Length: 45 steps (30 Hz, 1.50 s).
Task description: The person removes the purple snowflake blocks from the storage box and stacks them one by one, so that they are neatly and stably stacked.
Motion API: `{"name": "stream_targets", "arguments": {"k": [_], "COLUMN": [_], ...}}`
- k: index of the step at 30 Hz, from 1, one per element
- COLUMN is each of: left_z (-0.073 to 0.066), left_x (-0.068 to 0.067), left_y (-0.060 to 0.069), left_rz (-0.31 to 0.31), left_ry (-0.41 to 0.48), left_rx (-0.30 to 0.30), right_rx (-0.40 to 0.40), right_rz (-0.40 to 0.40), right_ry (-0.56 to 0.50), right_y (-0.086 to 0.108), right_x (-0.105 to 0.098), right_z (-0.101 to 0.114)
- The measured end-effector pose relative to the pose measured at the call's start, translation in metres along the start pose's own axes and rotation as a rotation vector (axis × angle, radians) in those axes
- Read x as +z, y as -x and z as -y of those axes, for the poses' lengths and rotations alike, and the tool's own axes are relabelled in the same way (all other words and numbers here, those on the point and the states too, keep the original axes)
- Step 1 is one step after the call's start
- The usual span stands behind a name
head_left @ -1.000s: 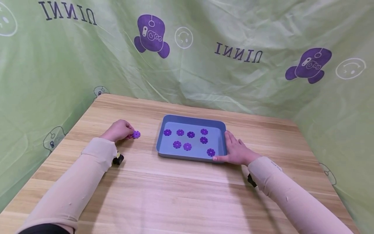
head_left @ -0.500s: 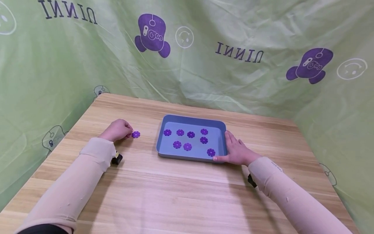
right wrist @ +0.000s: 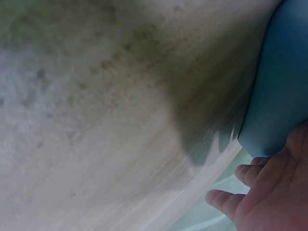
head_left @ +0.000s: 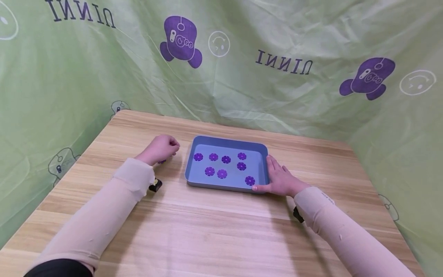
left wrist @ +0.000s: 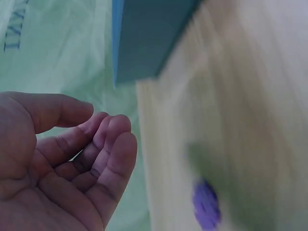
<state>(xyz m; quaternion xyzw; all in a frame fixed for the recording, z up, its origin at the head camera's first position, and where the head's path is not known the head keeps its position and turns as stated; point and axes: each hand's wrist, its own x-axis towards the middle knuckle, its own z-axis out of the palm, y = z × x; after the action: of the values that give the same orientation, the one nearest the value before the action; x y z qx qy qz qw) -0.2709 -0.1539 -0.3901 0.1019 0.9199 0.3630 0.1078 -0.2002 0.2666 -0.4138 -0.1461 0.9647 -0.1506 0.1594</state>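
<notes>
Below "INNIU" lettering (head_left: 285, 62), left hand (head_left: 160, 149) loosely curled, empty; right hand (head_left: 281, 180) spread against tray (head_left: 228, 143).

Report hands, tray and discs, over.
Left hand empty, loosely curled. Right hand touching tray. Eight purple discs inside; another disc on table, partly behind left hand in head view.

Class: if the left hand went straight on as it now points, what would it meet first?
The left hand would probably meet the blue tray first, on its left side; hand height is unclear, so it might clear the rim.
</notes>
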Motion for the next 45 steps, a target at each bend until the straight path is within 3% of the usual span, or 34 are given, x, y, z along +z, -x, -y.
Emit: {"name": "stream_targets", "arguments": {"k": [8, 13, 17, 24, 36, 40, 45], "left_z": [-0.041, -0.056, -0.061, -0.064, -0.061, -0.057, -0.055], "left_x": [0.025, 0.041, 0.049, 0.061, 0.073, 0.075, 0.076], "left_y": [-0.015, -0.022, -0.024, -0.023, -0.014, -0.014, -0.014], "left_rz": [0.034, 0.083, 0.102, 0.139, 0.082, 0.048, 0.007], "left_ry": [-0.08, -0.141, -0.278, -0.528, -0.822, -0.866, -0.857], "left_rx": [0.17, 0.206, 0.221, 0.288, 0.464, 0.496, 0.514], "right_rx": [0.005, 0.001, -0.01, 0.005, 0.007, 0.005, 0.005], "right_rz": [-0.001, -0.004, -0.015, -0.01, -0.016, -0.02, -0.022], "right_ry": [-0.003, -0.004, -0.014, -0.02, -0.017, -0.018, -0.017], "right_y": [0.001, 0.001, 0.001, 0.004, 0.003, 0.002, 0.001], "right_x": [0.0, 0.0, 0.0, 0.0, 0.0, 0.001, 0.001], "right_z": [0.0, 0.002, 0.004, 0.002, 0.0, 0.0, 0.0]}}
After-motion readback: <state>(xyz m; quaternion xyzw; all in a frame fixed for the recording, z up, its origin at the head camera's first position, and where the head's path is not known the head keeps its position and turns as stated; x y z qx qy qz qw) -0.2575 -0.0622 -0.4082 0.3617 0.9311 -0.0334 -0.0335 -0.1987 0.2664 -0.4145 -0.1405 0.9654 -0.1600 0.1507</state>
